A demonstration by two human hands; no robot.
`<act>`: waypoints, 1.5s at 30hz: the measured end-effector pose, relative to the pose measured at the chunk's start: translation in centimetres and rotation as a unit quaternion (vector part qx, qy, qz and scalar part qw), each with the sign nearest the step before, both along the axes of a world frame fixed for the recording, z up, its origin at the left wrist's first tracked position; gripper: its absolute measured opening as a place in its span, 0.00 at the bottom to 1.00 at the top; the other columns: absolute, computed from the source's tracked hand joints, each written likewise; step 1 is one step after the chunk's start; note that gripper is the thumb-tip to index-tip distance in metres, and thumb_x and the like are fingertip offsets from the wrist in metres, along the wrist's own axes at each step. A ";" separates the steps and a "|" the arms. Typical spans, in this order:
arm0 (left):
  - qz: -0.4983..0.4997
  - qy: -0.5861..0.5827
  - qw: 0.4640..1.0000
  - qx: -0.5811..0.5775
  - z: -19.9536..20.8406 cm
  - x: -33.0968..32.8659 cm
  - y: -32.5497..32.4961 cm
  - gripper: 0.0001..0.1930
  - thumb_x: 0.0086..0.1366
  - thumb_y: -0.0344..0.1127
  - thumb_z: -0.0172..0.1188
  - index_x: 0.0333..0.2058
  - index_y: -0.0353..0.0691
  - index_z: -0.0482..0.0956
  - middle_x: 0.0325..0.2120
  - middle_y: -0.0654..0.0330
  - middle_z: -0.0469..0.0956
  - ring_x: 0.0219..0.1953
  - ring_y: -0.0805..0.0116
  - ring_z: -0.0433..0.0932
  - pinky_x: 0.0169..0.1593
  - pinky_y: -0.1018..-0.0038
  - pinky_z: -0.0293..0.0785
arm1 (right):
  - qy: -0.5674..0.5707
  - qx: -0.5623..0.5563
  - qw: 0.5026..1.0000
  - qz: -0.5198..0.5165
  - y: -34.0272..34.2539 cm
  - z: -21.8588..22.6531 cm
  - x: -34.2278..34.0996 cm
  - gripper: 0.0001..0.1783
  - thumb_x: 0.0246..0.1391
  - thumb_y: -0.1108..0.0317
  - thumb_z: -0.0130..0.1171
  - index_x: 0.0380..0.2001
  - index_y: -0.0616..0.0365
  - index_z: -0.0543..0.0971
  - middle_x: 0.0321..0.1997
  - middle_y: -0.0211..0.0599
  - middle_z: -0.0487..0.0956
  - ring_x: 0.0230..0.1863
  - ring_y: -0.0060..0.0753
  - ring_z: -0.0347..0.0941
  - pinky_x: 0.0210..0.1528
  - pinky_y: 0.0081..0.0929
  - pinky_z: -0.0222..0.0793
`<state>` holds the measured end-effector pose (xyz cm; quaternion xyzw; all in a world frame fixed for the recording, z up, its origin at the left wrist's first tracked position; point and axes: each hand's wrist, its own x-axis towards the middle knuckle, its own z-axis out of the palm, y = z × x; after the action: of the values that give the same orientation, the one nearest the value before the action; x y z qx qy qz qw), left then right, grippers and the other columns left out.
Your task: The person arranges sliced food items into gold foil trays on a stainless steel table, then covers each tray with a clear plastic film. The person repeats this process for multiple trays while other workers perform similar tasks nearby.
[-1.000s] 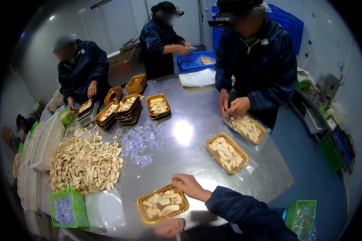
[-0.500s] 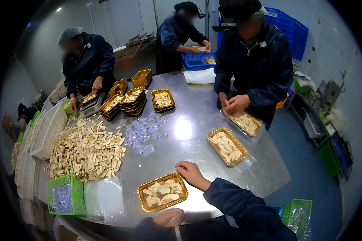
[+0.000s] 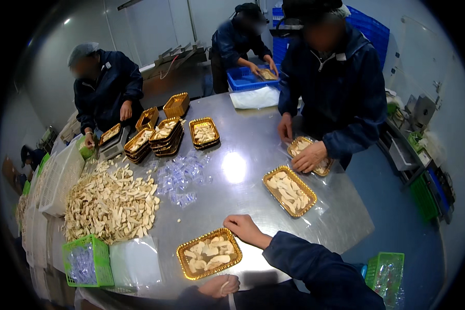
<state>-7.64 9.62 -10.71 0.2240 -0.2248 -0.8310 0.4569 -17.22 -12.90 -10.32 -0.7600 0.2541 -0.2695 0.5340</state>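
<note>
A gold-rimmed tray (image 3: 182, 257) of pale slices, like sliced mushroom, lies on the metal table in front of me. My right hand (image 3: 247, 230) rests by its upper right corner, fingers curled together, with nothing visible in them. Below the tray's near edge, my left hand (image 3: 221, 286) is closed in a fist. A thin pale line shows at its fingers; what it holds, if anything, I cannot make out. Further right, a second filled gold tray (image 3: 290, 190) lies on clear film. Beyond that, a co-worker's hand (image 3: 310, 157) covers part of another filled tray (image 3: 299, 143).
At left spreads a heap of loose slices (image 3: 113, 201), beside scattered small clear packets (image 3: 183, 173). A green basket (image 3: 88, 261) of packets stands near clear plastic bags (image 3: 135, 261). Stacked gold trays (image 3: 166, 135) are further back. Another co-worker works near a scale (image 3: 112, 147); a third handles a blue crate (image 3: 241, 78).
My hands and the near tray hardly move. The co-worker at right has separated their hands and now lays one over their tray. The person at the blue crate has lowered their hands into it.
</note>
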 end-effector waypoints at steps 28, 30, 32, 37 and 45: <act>0.123 -0.405 0.902 -0.089 9.3 1.8 2.4 0.07 0.65 0.34 0.60 0.34 0.35 0.76 0.30 0.63 0.76 0.37 0.74 0.74 0.44 0.76 0.70 | 0.002 -0.031 0.996 -0.079 0.7 2.6 -2.2 0.10 0.54 0.72 0.59 0.39 0.64 0.80 0.36 0.40 0.81 0.31 0.28 0.77 0.36 0.23 0.71; 0.218 -0.602 0.768 -0.020 10.2 2.9 3.0 0.07 0.61 0.30 0.62 0.36 0.35 0.79 0.30 0.57 0.81 0.35 0.68 0.80 0.41 0.72 0.74 | 0.042 -0.142 0.988 -0.053 1.1 5.7 -2.8 0.11 0.52 0.72 0.60 0.39 0.64 0.80 0.38 0.41 0.81 0.34 0.32 0.77 0.35 0.26 0.70; 0.277 -0.775 0.562 -0.080 8.8 4.3 2.5 0.09 0.60 0.32 0.62 0.38 0.36 0.79 0.32 0.49 0.80 0.35 0.47 0.79 0.38 0.65 0.75 | 0.032 -0.250 0.968 -0.007 1.7 5.8 -2.6 0.10 0.48 0.71 0.62 0.35 0.64 0.80 0.38 0.41 0.79 0.39 0.40 0.74 0.41 0.32 0.70; 0.224 -0.819 0.497 -0.182 5.4 5.0 -2.5 0.10 0.60 0.36 0.60 0.39 0.39 0.78 0.31 0.51 0.76 0.33 0.48 0.78 0.36 0.59 0.74 | 0.135 -0.397 0.907 0.034 4.5 5.0 -0.5 0.06 0.45 0.70 0.62 0.27 0.61 0.78 0.30 0.39 0.72 0.38 0.44 0.68 0.42 0.39 0.66; 0.157 -0.812 0.545 -0.139 4.2 6.2 -2.9 0.08 0.60 0.36 0.59 0.34 0.38 0.76 0.32 0.51 0.75 0.39 0.48 0.76 0.41 0.58 0.72 | 0.169 -0.369 0.904 0.134 3.5 3.9 -0.1 0.04 0.45 0.71 0.63 0.23 0.59 0.78 0.30 0.38 0.74 0.39 0.43 0.69 0.44 0.37 0.66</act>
<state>-1.43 6.73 -6.54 0.7686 -0.5734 -0.1685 0.2283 -17.36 -9.44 -6.39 -0.9638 0.1189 -0.1373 0.1953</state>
